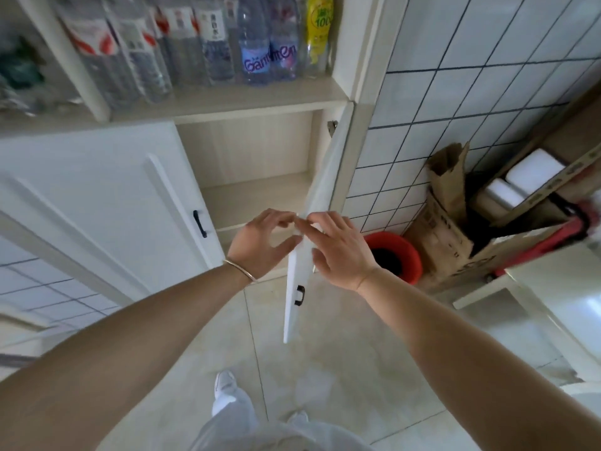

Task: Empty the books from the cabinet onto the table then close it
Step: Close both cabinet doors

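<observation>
The cabinet (253, 177) is standing with its right door (302, 265) swung out edge-on toward the viewer, and the open compartment behind it is showing only bare shelf boards; no books are lying in the part that is visible, so the emptying looks to be done, though neither the books nor the desk are appearing anywhere in view to confirm where they went. What is left, by this reading, is the closing. Both hands are meeting at the door's top edge: the left hand (260, 242) is on the near-left side with fingers spread and loosely bent, the right hand (338, 252) is on the right face with fingers fairly straight, fingertips touching the edge. Neither is plainly clamping the panel; they seem to be resting on it, ready to push it shut. The left door (97, 203) is sitting closed, its black handle (199, 223) facing out.

As for containers, the upper shelf is holding a row of plastic bottles (257, 43), upright and close together. To the right, a red bucket (395, 255) is standing on the floor, dark inside, beside an open cardboard box (445, 229)
</observation>
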